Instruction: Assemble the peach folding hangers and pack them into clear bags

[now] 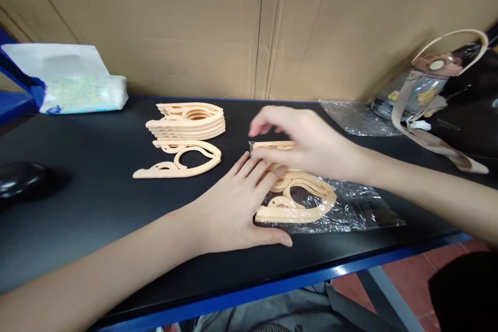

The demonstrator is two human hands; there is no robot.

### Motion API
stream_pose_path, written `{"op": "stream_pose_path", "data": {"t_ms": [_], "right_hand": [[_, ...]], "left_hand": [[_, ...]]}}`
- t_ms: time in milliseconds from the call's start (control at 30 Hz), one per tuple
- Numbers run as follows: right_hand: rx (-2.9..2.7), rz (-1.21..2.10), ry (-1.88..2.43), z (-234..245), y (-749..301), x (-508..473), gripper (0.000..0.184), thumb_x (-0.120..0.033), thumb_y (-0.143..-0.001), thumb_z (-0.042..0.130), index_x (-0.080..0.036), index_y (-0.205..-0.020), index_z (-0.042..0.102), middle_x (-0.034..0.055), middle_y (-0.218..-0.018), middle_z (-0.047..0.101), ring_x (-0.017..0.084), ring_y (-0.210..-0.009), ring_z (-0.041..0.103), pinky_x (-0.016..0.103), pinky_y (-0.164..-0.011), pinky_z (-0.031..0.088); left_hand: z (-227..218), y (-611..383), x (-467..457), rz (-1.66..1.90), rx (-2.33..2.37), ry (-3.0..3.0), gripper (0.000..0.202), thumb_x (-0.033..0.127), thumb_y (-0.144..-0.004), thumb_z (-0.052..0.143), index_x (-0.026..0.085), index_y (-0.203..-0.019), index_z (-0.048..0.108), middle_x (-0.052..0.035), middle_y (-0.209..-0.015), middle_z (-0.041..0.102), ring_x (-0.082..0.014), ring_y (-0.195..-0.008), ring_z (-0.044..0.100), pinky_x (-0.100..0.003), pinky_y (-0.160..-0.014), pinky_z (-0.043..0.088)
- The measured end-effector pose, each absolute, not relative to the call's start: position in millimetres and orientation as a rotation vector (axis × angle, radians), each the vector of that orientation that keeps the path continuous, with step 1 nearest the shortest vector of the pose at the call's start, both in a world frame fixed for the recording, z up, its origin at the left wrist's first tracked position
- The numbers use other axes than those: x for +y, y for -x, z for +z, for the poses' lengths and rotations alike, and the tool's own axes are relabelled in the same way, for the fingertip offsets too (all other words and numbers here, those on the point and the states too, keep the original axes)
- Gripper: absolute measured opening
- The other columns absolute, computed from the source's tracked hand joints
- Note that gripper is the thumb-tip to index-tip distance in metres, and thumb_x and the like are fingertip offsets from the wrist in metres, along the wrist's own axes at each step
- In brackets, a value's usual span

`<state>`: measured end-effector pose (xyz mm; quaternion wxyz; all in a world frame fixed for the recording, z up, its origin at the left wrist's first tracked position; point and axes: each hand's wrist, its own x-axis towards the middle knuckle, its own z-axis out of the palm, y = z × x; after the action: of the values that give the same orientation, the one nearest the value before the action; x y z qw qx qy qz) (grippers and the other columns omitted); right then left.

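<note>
Beige folding hangers point(299, 213) lie inside a clear plastic bag point(361, 210) on the black table. My left hand point(233, 207) rests on the left side of this bag, fingers stretched out over the hangers and thumb apart. Above its fingertips is my right hand point(307, 140), slightly blurred, with curved fingers and a gap between them and the thumb; nothing shows in that gap. Its thumb side covers part of the bagged hangers. Left of the bag, a stack of beige folding hangers point(187, 122) stands behind a loose folding hanger point(177, 168).
A pack of tissues point(83, 93) stands at the back left, with a black computer mouse point(23, 179) at the left edge. A strapped water bottle point(422, 91) and another clear plastic bag point(356, 116) are at the back right. Cardboard point(194, 26) walls the back.
</note>
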<state>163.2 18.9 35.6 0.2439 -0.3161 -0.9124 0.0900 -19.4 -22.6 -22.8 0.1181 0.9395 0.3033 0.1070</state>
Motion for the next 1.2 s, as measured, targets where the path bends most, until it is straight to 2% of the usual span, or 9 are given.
{"op": "stream_pose_path", "data": {"t_ms": [133, 300, 433, 533, 667, 800, 967, 1100, 1200], "right_hand": [[-2.787, -0.039, 0.782, 32.7, -104.5, 32.1, 0.017, -0.030, -0.089, 0.066, -0.014, -0.093, 0.062, 0.0071, -0.092, 0.068, 0.020, -0.079, 0.060, 0.031, -0.062, 0.037], [-2.851, -0.084, 0.778, 23.7, -66.1, 37.5, 0.033, -0.044, -0.086, 0.070, -0.013, -0.076, 0.062, 0.0053, -0.069, 0.064, 0.020, -0.064, 0.058, 0.030, -0.053, 0.032], [-2.810, -0.102, 0.765, 12.2, -59.8, 35.0, 0.032, -0.042, -0.087, 0.069, -0.011, -0.086, 0.064, 0.0073, -0.076, 0.067, 0.021, -0.069, 0.061, 0.030, -0.055, 0.037], [-2.784, -0.079, 0.786, 5.6, -61.3, 35.2, 0.035, -0.041, -0.089, 0.067, -0.008, -0.098, 0.062, 0.0104, -0.084, 0.068, 0.023, -0.074, 0.061, 0.031, -0.056, 0.038], [-2.786, 0.054, 0.751, 5.8, -65.6, 38.2, 0.037, -0.043, -0.085, 0.068, -0.010, -0.100, 0.060, 0.0096, -0.087, 0.067, 0.021, -0.072, 0.057, 0.030, -0.055, 0.035], [-2.789, 0.124, 0.760, 7.1, -67.1, 40.2, 0.041, -0.049, -0.083, 0.069, -0.013, -0.098, 0.058, 0.0070, -0.085, 0.065, 0.019, -0.070, 0.053, 0.029, -0.056, 0.032], [-2.782, 0.218, 0.706, 4.8, -68.9, 40.5, 0.027, -0.035, -0.081, 0.063, -0.017, -0.096, 0.051, 0.0052, -0.087, 0.063, 0.017, -0.067, 0.048, 0.029, -0.052, 0.030], [-2.713, 0.075, 0.752, 19.1, -89.8, 33.8, 0.026, -0.031, -0.076, 0.060, -0.018, -0.096, 0.048, 0.0067, -0.093, 0.062, 0.018, -0.072, 0.049, 0.029, -0.058, 0.033], [-2.606, -0.025, 0.883, 40.3, -126.2, 24.0, 0.028, -0.033, -0.075, 0.063, -0.020, -0.093, 0.046, 0.0048, -0.092, 0.061, 0.018, -0.075, 0.052, 0.030, -0.063, 0.036]], "left_hand": [[-22.3, 20.1, -27.3, 0.337, 0.872, -2.668, 0.095, 0.072, -0.078, 0.063, 0.015, -0.149, 0.036, -0.0184, -0.151, 0.044, -0.0412, -0.141, 0.038, -0.056, -0.112, 0.036], [-21.5, 20.2, -31.2, 0.258, 0.930, -2.621, 0.091, 0.071, -0.076, 0.066, 0.014, -0.142, 0.042, -0.0219, -0.141, 0.054, -0.0446, -0.132, 0.048, -0.056, -0.101, 0.046], [-22.4, 20.7, -31.9, 0.261, 0.910, -2.610, 0.085, 0.068, -0.078, 0.066, 0.013, -0.139, 0.046, -0.0213, -0.130, 0.062, -0.0436, -0.119, 0.060, -0.054, -0.093, 0.051], [-23.8, 21.5, -31.7, 0.284, 0.887, -2.616, 0.081, 0.067, -0.079, 0.066, 0.014, -0.138, 0.047, -0.0199, -0.127, 0.065, -0.0433, -0.113, 0.063, -0.053, -0.088, 0.052], [-24.9, 22.0, -32.0, 0.328, 0.889, -2.647, 0.086, 0.069, -0.078, 0.065, 0.016, -0.142, 0.042, -0.0205, -0.136, 0.059, -0.0429, -0.120, 0.060, -0.054, -0.097, 0.048], [-23.7, 21.6, -32.7, 0.315, 0.908, -2.652, 0.089, 0.071, -0.078, 0.064, 0.018, -0.146, 0.038, -0.0190, -0.136, 0.060, -0.0428, -0.123, 0.058, -0.054, -0.098, 0.048], [-19.4, 20.8, -34.0, 0.283, 0.920, -2.601, 0.088, 0.066, -0.079, 0.067, 0.014, -0.144, 0.039, -0.0189, -0.144, 0.054, -0.0406, -0.134, 0.049, -0.051, -0.108, 0.043], [-18.1, 20.1, -33.5, 0.246, 0.920, -2.600, 0.090, 0.067, -0.080, 0.065, 0.015, -0.147, 0.036, -0.0193, -0.151, 0.045, -0.0424, -0.141, 0.038, -0.054, -0.107, 0.044], [-18.3, 18.7, -31.6, 0.275, 0.909, -2.685, 0.096, 0.072, -0.080, 0.061, 0.015, -0.151, 0.031, -0.0187, -0.158, 0.035, -0.0421, -0.148, 0.025, -0.059, -0.113, 0.035]]}}
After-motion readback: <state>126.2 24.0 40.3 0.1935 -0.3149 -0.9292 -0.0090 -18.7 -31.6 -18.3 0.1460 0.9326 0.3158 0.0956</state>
